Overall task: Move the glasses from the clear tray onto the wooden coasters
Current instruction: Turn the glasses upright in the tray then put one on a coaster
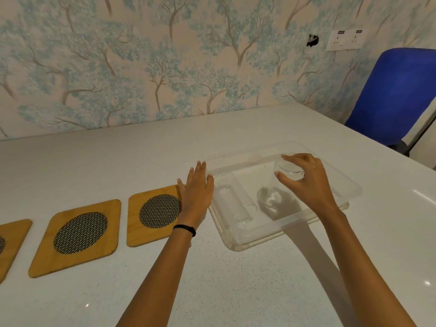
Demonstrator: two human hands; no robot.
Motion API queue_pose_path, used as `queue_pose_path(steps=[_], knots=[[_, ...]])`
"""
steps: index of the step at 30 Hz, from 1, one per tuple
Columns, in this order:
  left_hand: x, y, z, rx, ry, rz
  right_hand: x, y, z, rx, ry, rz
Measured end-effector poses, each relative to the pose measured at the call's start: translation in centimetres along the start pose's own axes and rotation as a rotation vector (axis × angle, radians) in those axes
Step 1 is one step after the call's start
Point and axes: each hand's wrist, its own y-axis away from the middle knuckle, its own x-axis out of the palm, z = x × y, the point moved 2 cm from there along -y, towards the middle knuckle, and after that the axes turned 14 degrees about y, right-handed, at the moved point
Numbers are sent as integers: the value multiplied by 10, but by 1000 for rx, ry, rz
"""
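Note:
A clear tray (339, 185) sits on the white table to the right of centre. My right hand (306, 180) is over it, fingers closed around the top of an upright clear glass (286, 169). A second clear glass (236, 201) lies on its side in the tray's left part. Three wooden coasters with round mesh centres lie in a row to the left: the nearest coaster (151, 218), a middle coaster (77, 237) and a far-left coaster (11, 239) cut off by the frame. My left hand (197, 192) rests flat, fingers apart, on the nearest coaster's right edge beside the tray.
The white table (212, 279) runs to a wall with tree-patterned wallpaper. A blue chair (398, 95) stands past the table's right edge. A white socket plate (345, 40) is on the wall.

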Motion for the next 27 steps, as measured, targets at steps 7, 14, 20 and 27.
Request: queue_pose_path(steps=[7,14,20,27], knots=[[0,0,1,-4,17,6,-9,12,14,-62,137,-87],[1,-1,4,0,13,-7,-6,33,67,-319,80,-247],[3,-4,6,1,-5,-15,26,44,84,-277,34,-11],[4,-6,8,5,-30,-28,51,22,91,-176,-59,178]])
